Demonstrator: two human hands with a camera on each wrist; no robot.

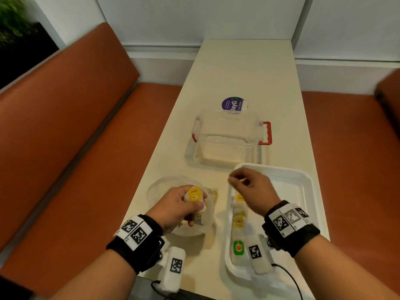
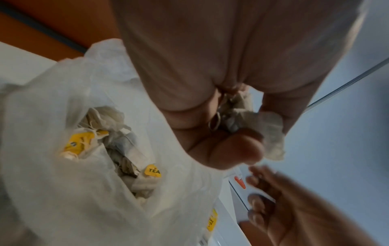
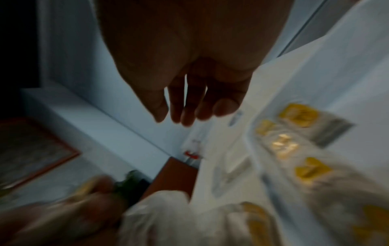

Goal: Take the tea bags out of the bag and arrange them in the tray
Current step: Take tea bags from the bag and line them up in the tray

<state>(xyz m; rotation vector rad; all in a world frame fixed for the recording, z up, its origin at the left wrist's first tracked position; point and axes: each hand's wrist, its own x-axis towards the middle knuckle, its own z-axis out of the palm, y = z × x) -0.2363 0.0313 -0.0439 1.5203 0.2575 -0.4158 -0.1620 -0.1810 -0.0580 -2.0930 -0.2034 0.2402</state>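
The left hand (image 1: 179, 204) is over the thin plastic bag (image 1: 194, 226) at the near left of the table (image 1: 238, 72), its fingers (image 2: 235, 149) curled round a small bunch of tea bags (image 1: 194, 194) with a yellow tag on top. In the left wrist view more tea bags (image 2: 126, 149) with yellow tags lie inside the open bag. The right hand (image 1: 253, 189) hovers above the far left corner of the white tray (image 1: 303, 180), just right of the bag. Something small and yellow shows at its fingers (image 3: 187, 108), but I cannot tell whether they pinch it; in the blurred right wrist view they hang loosely, close together. A row of tea bags (image 1: 239, 224) lies along the tray's left side, one with a green tag nearest. Beyond the tray stands a clear box (image 1: 229, 139) with red handles.
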